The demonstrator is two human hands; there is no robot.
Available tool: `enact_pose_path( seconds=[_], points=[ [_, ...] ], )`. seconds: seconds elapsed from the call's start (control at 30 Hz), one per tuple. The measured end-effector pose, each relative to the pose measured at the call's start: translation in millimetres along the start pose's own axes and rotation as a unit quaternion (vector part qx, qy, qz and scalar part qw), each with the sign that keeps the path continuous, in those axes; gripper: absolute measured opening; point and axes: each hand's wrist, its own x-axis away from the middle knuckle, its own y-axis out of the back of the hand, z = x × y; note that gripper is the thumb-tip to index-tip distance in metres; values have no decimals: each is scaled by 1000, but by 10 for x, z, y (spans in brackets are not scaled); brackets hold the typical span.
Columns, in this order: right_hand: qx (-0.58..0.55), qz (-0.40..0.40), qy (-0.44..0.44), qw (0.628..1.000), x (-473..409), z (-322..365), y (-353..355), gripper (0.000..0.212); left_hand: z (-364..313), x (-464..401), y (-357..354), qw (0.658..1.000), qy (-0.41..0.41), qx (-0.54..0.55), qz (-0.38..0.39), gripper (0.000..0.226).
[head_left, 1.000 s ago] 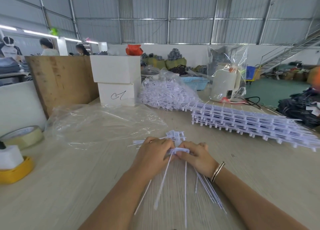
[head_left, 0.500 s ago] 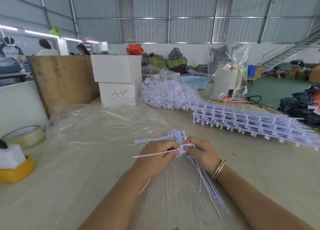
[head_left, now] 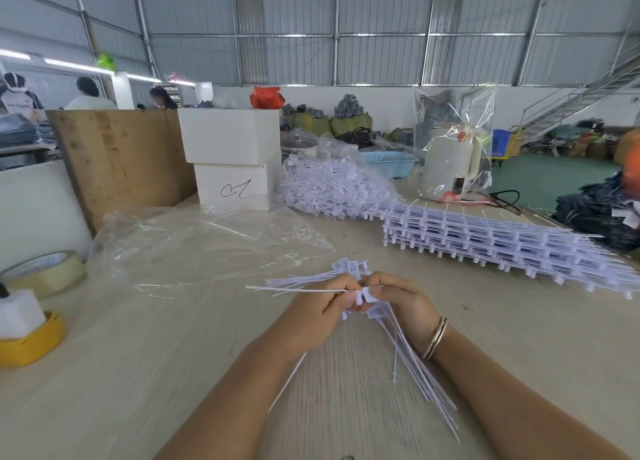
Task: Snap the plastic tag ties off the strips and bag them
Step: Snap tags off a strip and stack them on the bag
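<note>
At the lower centre of the frame, above the pale wooden tabletop [head_left: 104,390], the left hand [head_left: 311,316] and right hand [head_left: 403,305] both pinch a bundle of thin white plastic tag ties [head_left: 412,362], with the crumpled clear plastic bag [head_left: 194,248] lying just beyond, upper left.

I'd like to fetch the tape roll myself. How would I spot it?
Start at the tall wooden board standing at the table's far left. In front of it, by the table's left edge, lies the tape roll: a flat beige ring, unlike the yellow holder nearer you.
</note>
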Motion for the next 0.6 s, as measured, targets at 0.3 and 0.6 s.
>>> enact_pose_path(
  seconds=[0.3,0.6],
  points=[
    [427,-120,49,895,-27,-55,236,22,79,21,-11,992,62,-100,-39,11],
    [507,-114,122,846,23,-6,-22,44,-42,-55,-141,956,59,-276,-78,52]
  ],
)
